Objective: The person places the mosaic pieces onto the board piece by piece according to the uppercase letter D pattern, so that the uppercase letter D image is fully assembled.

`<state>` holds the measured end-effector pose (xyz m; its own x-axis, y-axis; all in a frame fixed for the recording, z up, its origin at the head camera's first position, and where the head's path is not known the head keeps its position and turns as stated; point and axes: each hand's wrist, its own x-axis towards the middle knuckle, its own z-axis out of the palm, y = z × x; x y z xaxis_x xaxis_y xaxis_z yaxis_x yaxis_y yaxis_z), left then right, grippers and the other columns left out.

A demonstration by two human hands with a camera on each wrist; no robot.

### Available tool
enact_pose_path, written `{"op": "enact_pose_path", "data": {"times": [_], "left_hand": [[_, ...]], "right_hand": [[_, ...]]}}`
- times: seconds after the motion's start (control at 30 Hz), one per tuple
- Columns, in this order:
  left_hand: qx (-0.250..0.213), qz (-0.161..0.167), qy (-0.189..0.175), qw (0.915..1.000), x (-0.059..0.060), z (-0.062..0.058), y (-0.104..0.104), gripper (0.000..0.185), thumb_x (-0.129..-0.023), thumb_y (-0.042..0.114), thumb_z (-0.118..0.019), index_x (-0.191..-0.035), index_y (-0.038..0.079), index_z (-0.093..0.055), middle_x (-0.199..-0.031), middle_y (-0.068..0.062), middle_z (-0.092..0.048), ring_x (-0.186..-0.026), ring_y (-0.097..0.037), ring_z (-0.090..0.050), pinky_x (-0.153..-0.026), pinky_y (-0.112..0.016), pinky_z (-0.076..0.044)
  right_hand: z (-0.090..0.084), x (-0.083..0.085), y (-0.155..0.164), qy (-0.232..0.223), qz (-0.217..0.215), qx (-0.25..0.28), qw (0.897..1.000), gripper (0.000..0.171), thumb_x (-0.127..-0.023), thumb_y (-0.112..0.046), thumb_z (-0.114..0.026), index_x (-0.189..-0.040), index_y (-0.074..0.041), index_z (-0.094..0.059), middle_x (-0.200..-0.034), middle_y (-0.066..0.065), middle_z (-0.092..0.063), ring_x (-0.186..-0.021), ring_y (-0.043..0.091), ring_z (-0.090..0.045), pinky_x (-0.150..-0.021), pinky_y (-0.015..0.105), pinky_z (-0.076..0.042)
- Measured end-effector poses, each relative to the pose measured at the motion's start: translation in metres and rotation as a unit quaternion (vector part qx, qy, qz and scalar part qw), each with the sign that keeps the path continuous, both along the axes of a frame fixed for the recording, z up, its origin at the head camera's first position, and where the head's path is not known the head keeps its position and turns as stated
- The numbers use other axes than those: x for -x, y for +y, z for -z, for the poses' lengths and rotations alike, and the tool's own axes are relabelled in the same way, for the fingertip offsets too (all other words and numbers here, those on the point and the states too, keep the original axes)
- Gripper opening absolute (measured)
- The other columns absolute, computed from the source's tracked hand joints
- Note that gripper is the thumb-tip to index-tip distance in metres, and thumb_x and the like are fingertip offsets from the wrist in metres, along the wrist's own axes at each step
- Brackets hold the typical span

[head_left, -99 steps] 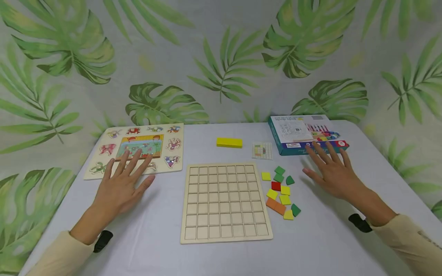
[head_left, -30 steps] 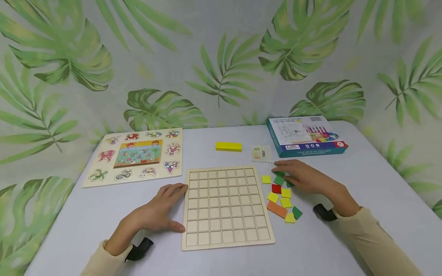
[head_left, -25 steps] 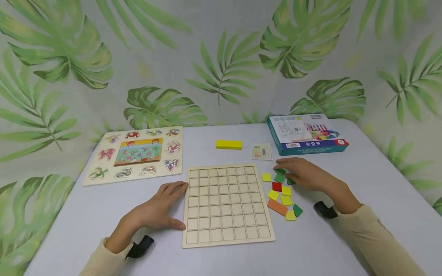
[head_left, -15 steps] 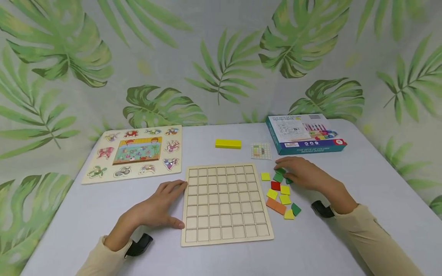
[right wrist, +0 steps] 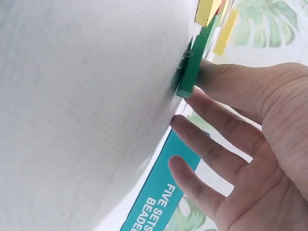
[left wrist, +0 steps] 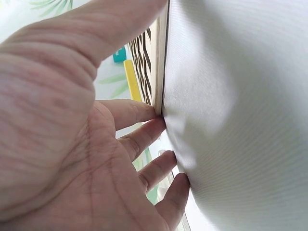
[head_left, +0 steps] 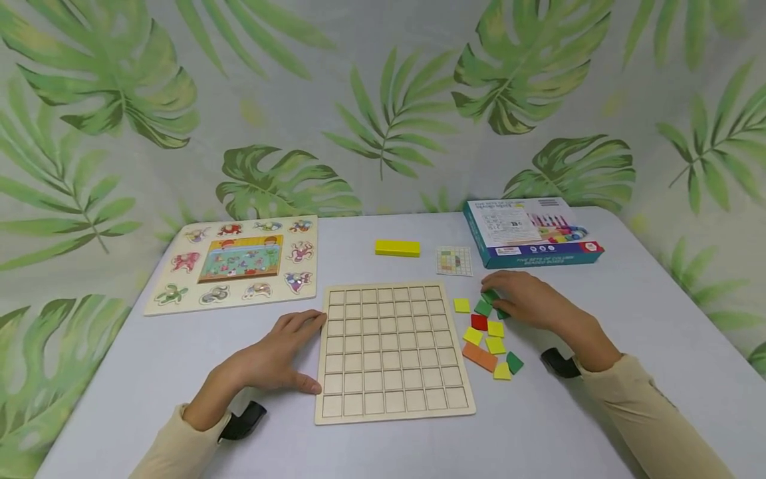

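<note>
Two hands rest on the counter (head_left: 149,359). The left hand (head_left: 269,359), fingers spread, presses against the left edge of the wooden grid board (head_left: 391,349). Right of the board, the right hand (head_left: 529,303) pinches a green tile (head_left: 489,296) at the far end of the tile cluster. Beyond lie a yellow block (head_left: 397,247) and a teal box (head_left: 529,231).

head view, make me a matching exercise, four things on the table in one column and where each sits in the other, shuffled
Things:
1. wooden grid board
2. yellow block
3. teal box
4. animal puzzle board

Places:
A. far left of the table
B. far right, behind the right hand
C. centre, its left edge touched by the left hand
D. alone, beyond the grid board's far edge

Pairs: 1-C, 2-D, 3-B, 4-A
</note>
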<state>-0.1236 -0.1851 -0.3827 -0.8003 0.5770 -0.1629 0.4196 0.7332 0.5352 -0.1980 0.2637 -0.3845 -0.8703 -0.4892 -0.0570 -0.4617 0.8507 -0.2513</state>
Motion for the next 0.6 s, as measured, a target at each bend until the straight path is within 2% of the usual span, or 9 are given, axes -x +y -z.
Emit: {"op": "enact_pose_path", "data": {"times": [0.17,0.4,0.6], "left_hand": [[0.000,0.000,-0.002,1.0000,-0.001,0.002,-0.001,0.111,-0.073,0.044,-0.087,-0.156,0.000,-0.029,-0.159,-0.021,-0.028,-0.143,-0.046,-0.024,-0.110,-0.064,-0.032],[0.011,-0.005,0.002,0.9999,-0.001,0.003,-0.001,0.110,-0.074,0.042,-0.088,-0.156,0.000,-0.029,-0.160,-0.020,-0.028,-0.144,-0.045,-0.024,-0.111,-0.063,-0.033],[0.009,0.000,0.005,0.9999,0.000,0.002,-0.001,0.110,-0.074,0.045,-0.086,-0.156,-0.001,-0.028,-0.160,-0.021,-0.027,-0.144,-0.045,-0.023,-0.111,-0.064,-0.032]], "right_hand": [[0.000,-0.001,-0.002,0.003,0.008,-0.013,1.000,0.033,-0.091,-0.011,-0.074,-0.122,-0.002,-0.069,-0.128,0.017,-0.066,-0.119,0.037,-0.061,-0.101,0.056,-0.048],[-0.009,-0.003,-0.004,0.013,-0.002,-0.013,1.000,0.030,-0.091,-0.018,-0.075,-0.117,-0.004,-0.071,-0.114,0.010,-0.071,-0.099,0.025,-0.064,-0.094,0.050,-0.053],[-0.016,-0.002,-0.009,0.020,-0.014,-0.004,1.000,0.027,-0.091,-0.021,-0.075,-0.113,-0.007,-0.073,-0.111,0.007,-0.072,-0.098,0.024,-0.064,-0.092,0.050,-0.054]]}}
